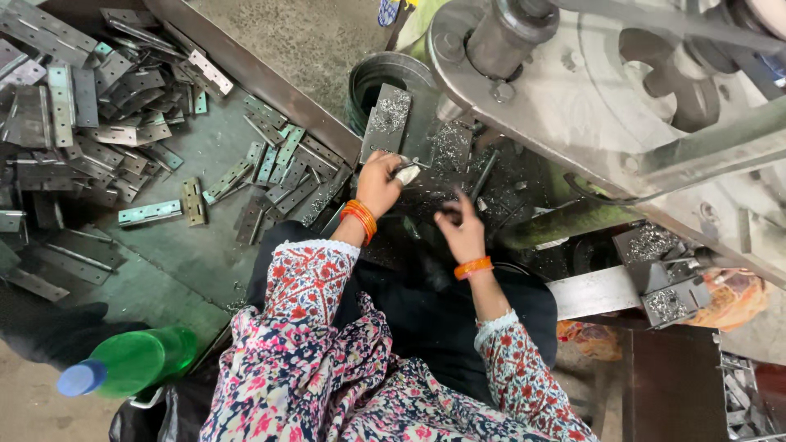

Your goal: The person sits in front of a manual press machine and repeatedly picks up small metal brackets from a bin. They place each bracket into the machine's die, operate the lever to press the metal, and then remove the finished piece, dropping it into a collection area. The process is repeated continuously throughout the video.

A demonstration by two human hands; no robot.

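Observation:
My left hand (378, 182), with orange bangles at the wrist, is closed on a small metal hinge piece (407, 171) held at the machine's work area, which is strewn with metal shavings. My right hand (460, 227), also with an orange bangle, hovers just right of it above the dark bed, fingers partly curled; whether it holds anything is unclear. A grey metal plate (387, 121) covered in shavings leans just above my left hand. Both sleeves are floral patterned.
A big heap of flat metal hinges (98, 106) covers the tray to the left, with loose ones (274, 168) near the machine. A large grey press frame (589, 90) looms at upper right. A green bottle with blue cap (131, 364) lies at lower left.

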